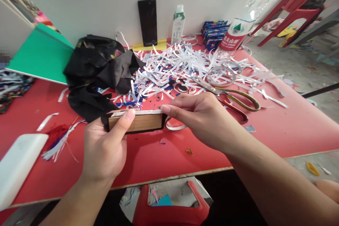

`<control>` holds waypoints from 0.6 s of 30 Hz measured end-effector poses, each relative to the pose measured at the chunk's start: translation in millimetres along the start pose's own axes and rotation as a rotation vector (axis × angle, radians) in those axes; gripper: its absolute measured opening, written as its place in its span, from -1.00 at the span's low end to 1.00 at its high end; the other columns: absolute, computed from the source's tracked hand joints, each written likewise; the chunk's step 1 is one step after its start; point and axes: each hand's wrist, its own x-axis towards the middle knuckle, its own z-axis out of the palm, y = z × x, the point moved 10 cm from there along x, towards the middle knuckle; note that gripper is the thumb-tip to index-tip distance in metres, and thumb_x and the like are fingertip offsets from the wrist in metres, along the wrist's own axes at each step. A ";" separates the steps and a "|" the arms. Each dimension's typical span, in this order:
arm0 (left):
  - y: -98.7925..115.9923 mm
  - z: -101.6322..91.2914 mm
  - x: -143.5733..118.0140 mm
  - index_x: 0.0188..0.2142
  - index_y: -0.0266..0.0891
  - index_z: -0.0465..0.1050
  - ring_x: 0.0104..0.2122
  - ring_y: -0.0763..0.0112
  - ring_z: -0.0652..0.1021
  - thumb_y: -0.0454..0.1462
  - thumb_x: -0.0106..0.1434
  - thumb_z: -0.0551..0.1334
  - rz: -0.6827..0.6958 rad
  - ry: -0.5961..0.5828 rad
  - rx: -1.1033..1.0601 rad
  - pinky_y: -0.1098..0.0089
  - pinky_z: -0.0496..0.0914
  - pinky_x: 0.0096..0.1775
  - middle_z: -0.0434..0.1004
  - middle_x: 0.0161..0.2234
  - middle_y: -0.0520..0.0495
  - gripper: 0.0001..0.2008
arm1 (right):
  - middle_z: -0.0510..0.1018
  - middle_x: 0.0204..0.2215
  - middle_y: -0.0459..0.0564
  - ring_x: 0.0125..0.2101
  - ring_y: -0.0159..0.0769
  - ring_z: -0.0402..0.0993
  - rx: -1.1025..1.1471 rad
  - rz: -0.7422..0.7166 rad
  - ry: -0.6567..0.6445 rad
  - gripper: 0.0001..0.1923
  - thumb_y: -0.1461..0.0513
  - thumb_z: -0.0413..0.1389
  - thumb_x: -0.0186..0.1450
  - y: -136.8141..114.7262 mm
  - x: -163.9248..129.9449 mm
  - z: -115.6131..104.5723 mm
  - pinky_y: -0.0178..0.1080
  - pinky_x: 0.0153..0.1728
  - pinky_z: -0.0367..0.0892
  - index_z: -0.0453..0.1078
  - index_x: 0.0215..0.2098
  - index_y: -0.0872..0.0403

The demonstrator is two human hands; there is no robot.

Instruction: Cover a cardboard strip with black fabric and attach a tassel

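Observation:
My left hand (106, 144) grips a small black-edged box (145, 123) by its left end, thumb on top. The box's brown cardboard side faces me. A narrow white strip (149, 112) lies along its top edge, partly under my left thumb. At the box's right corner, my right hand (200, 114) pinches the strip's end between thumb and forefinger. A loose white loop (176, 126) hangs below those fingers; whether it joins the strip I cannot tell. Just behind my right hand lie scissors (227, 97) with yellow and red handles, blades pointing toward the scraps.
White paper scraps (169, 63) and tape rolls (221, 74) cover the red table's (169, 155) back. Black cloth (92, 63), a green board (42, 54), and a white case (21, 169) are left. A phone (147, 23), small bottle (178, 24) and large bottle (235, 33) stand behind.

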 end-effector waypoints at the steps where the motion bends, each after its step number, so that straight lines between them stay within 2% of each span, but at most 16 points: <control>1: -0.7 -0.6 0.0 -0.34 -0.07 0.73 -0.29 0.20 0.68 -0.19 0.22 0.54 -0.005 0.008 -0.004 0.18 0.66 -0.16 0.71 -0.34 0.00 -0.92 | 0.51 -0.52 -0.07 -0.48 -0.36 0.27 -0.010 -0.004 0.007 -0.66 0.08 0.26 0.42 0.0 -0.3 -0.2 -0.26 -0.47 0.16 0.68 -0.45 0.06; 4: -1.1 0.3 -0.6 -0.34 -0.08 0.72 -0.28 0.18 0.69 -0.19 0.23 0.54 -0.012 0.001 -0.006 0.17 0.67 -0.17 0.70 -0.35 -0.01 -0.92 | 0.55 -0.50 -0.08 -0.50 -0.37 0.29 -0.035 0.011 0.026 -0.72 0.10 0.27 0.41 2.6 -0.5 -0.6 -0.26 -0.47 0.17 0.73 -0.37 0.04; 9: 0.2 0.7 -2.0 -0.32 -0.07 0.72 -0.27 0.14 0.70 -0.16 0.22 0.54 -0.018 0.004 0.021 0.13 0.67 -0.14 0.70 -0.35 -0.01 -0.90 | 0.40 -0.63 -0.16 -0.60 -0.42 0.15 0.023 0.105 -0.021 -0.71 0.04 0.28 0.37 10.2 0.3 4.7 -0.30 -0.57 0.03 0.77 -0.14 0.02; 15: 1.1 -1.1 -2.5 -0.30 -0.06 0.73 -0.31 0.19 0.69 -0.14 0.21 0.54 -0.023 0.011 0.039 0.18 0.66 -0.18 0.69 -0.37 0.01 -0.88 | 0.28 -0.68 -0.18 -0.64 -0.47 0.00 0.053 0.131 -0.055 -0.68 0.02 0.29 0.35 12.0 1.0 6.7 -0.30 -0.62 -0.12 0.74 -0.34 0.07; 18: 1.9 -1.0 -2.4 -0.29 -0.07 0.72 -0.31 0.18 0.69 -0.15 0.21 0.55 -0.018 0.007 0.031 0.19 0.66 -0.20 0.68 -0.38 0.01 -0.88 | 0.24 -0.70 -0.20 -0.65 -0.48 0.00 0.054 0.122 -0.033 -0.69 0.03 0.31 0.33 12.3 1.5 4.8 -0.31 -0.64 -0.15 0.71 -0.40 0.08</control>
